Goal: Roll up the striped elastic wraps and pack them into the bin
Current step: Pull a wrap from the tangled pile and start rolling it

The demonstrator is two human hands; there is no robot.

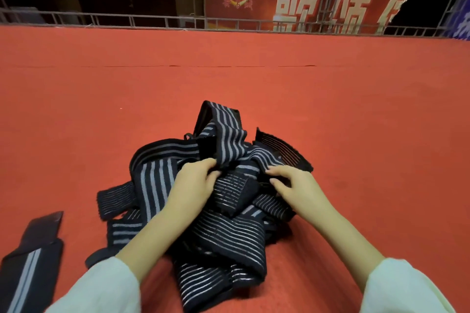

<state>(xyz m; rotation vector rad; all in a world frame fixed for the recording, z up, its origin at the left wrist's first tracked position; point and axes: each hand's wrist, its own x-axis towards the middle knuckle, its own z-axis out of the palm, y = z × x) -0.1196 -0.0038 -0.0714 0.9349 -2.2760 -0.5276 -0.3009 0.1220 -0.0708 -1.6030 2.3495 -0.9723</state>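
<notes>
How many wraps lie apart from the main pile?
1: a striped wrap at lower left on the red carpet, clear of the tangled pile. Others may be hidden beyond the frame.

A pile of wraps (223,198) is heaped mid-carpet (356,109). One separate wrap (30,256) is laid to its left. A banner (300,0) is hung behind a railing (101,19).

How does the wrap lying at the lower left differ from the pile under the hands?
The lone wrap lies flat and apart on the red carpet; the pile is tangled and heaped. No hand touches the lone wrap; the left hand and right hand are in the pile. Both are dark with pale stripes.
</notes>
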